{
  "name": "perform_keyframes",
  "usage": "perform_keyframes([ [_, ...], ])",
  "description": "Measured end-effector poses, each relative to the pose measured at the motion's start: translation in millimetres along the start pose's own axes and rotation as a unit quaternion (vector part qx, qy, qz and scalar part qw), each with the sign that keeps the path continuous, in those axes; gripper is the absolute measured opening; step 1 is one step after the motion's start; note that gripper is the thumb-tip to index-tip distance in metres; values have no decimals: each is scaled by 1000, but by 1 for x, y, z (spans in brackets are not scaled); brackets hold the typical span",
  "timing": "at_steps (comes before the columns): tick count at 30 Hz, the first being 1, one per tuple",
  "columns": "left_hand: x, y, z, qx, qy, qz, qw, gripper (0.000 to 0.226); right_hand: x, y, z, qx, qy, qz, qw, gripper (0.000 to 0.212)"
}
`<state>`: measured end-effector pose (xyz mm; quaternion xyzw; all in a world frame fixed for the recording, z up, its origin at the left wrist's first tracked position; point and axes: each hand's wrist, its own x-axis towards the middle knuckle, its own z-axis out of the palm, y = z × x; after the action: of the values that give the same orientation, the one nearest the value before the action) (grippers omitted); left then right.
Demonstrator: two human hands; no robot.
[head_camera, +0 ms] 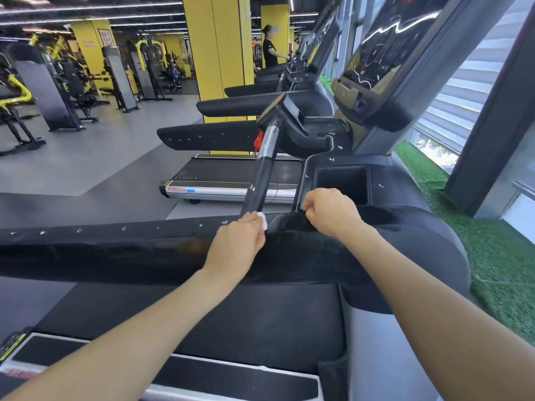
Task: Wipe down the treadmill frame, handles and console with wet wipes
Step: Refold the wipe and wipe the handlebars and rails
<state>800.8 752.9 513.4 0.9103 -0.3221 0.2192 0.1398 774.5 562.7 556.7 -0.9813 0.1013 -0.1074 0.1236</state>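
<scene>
Head view. Left hand (236,241) lies on top of the near treadmill's padded black side handrail (115,250), fingers curled around a wadded white wet wipe (263,221); only a small corner of the wipe shows past the knuckles, pressed against the rail where the slanted front grip bar (262,180) meets it. Right hand (330,212) sits just beside the left, fingers bent and apparently pinching the dark edge of the console tray below the cup-holder recess (343,183); what it holds, if anything, cannot be made out.

Console screen (385,44) stands above and to the right, well apart from both hands. More treadmills run in a row beyond; a person stands on a far one. Green turf strip lies along the window at right.

Judgement: the step in hand is the handrail, worked at its junction with the console. The length of rail to the left appears untouched as far as can be judged. Next move likely calls for a firm sweep of the wipe along the rail, or up the grip bar, with the right hand steadying.
</scene>
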Motion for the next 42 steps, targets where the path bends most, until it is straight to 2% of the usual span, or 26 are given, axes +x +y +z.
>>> perform_keyframes([
  [4, 5, 6, -1, 24, -26, 9, 999, 16, 2, 0, 2, -19, 3, -3, 1000, 27],
  [8, 1, -13, -10, 14, -87, 29, 996, 29, 0, -2, 1, -29, 2, -14, 999, 28],
  [11, -4, -31, -15, -12, -80, 42, 996, 35, -3, -1, 0, -26, 10, -21, 999, 27],
  [14, -1, -26, -13, 21, -89, -9, 996, 34, -4, -2, 0, -26, 10, -20, 999, 28],
  [16, 3, -10, -9, 50, -82, -34, 995, 22, -4, -2, 1, -26, 11, -19, 999, 28],
  [19, 3, 10, -11, 67, -58, 0, 996, 21, -4, -3, 0, -34, 14, -22, 999, 27],
  [22, -7, -18, -10, 28, -68, 59, 996, 30, -2, -2, -1, -43, 0, -24, 999, 28],
  [25, -13, -45, -14, 70, -40, 94, 992, 43, 1, -3, -2, -36, -12, -18, 999, 29],
  [28, 6, -41, -24, 91, -97, 9, 991, 14, 0, -4, -2, -37, -13, -12, 999, 29],
  [30, 19, -36, -25, 120, -114, -29, 986, 15, 0, -4, -3, -40, -12, -13, 999, 29],
  [32, 18, -31, -24, 105, -114, -27, 988, 20, 0, -4, -1, -43, -8, -14, 999, 29],
  [37, -10, -34, -18, 34, -90, 48, 994, 25, 2, -4, 3, -36, 0, -4, 999, 31],
  [39, 5, -43, -18, 34, -116, 16, 993, 28, 2, -4, 3, -32, -1, -3, 999, 31],
  [42, 28, -38, -22, 96, -122, -17, 988, 21, 2, -4, 1, -22, -1, -1, 1000, 29],
])
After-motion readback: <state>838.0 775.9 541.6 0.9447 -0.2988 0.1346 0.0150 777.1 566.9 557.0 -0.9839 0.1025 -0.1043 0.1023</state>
